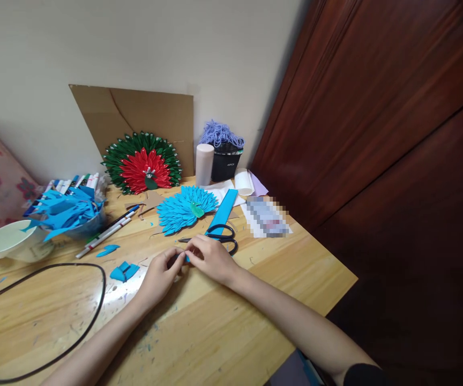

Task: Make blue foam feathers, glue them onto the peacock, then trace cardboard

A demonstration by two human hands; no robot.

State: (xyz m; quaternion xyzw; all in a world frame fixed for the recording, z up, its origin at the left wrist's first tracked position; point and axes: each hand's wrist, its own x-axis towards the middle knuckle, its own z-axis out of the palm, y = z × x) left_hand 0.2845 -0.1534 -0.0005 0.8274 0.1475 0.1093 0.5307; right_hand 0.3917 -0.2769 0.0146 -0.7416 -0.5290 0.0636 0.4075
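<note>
My left hand and my right hand meet above the wooden table, thumbs and fingertips pinched together. Between them shows a tiny bit of a blue paper piece; the fingers cover the rest. Black-handled scissors lie just behind my right hand, partly over a blue paper strip. Beyond my hands sits a fan of layered blue petals with a green piece at its middle. Left of my left hand are folded blue paper pieces and a small blue petal.
A red and green petal fan leans on a cardboard sheet. Blue scraps fill a clear bowl beside a white bowl. Markers, a black cable, a pale bottle and a black yarn holder stand or lie around.
</note>
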